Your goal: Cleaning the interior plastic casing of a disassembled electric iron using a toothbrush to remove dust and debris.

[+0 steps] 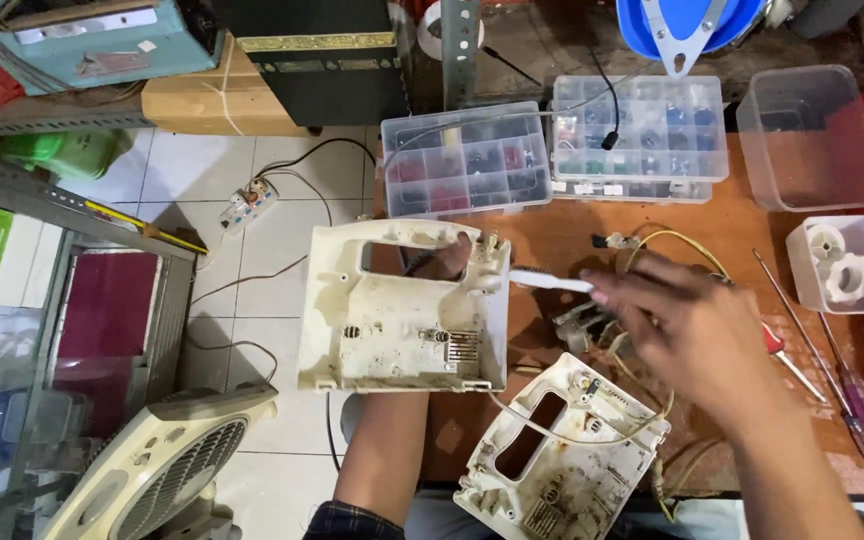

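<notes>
My left hand (449,256) holds up a dirty white plastic housing half (402,310) from behind, fingers showing through its handle slot. My right hand (692,320) grips a white brush (547,281) whose tip touches the housing's right edge. A second dirty white housing half (562,455) lies on the brown table (542,235) below, joined by wires. Small loose parts and yellow wires (677,240) sit under my right hand.
Two clear compartment boxes (467,160) (642,135) and an empty clear tub (812,135) line the back. A white tub with plastic knobs (845,265) and screwdrivers (832,370) lie at right. A fan (152,465) and power strip (248,203) sit on the tiled floor.
</notes>
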